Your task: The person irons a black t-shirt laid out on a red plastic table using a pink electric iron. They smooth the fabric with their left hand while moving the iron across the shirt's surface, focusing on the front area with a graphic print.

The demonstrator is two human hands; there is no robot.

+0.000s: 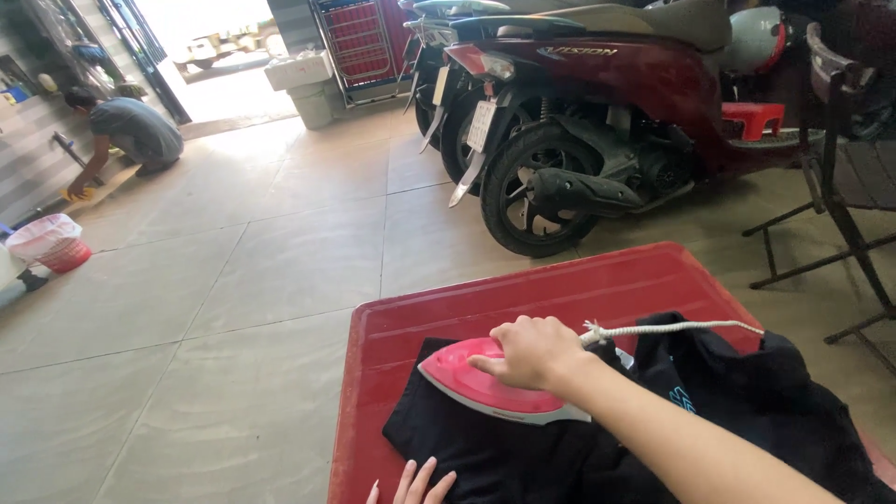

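On the red plastic counter (523, 299), I am pressing a black cotton garment (523, 448): my right hand (532, 353), fingers clenched on the pink electric iron (485, 381), is working its left part; my left hand (411, 485), fingers released, is flattening the near edge. Bunched cloth right of the iron looks unpressed.

A red bench (560, 289) is standing on a pale tiled floor (233, 308) and is carrying a black garment (523, 448), which is lying spread under the left-hand fingers (415, 481) and reaching past them to the bench's right edge. Bare red surface is showing beyond the fingers and to their left. A pink iron (485, 383) is resting on the garment, just ahead of those fingers.
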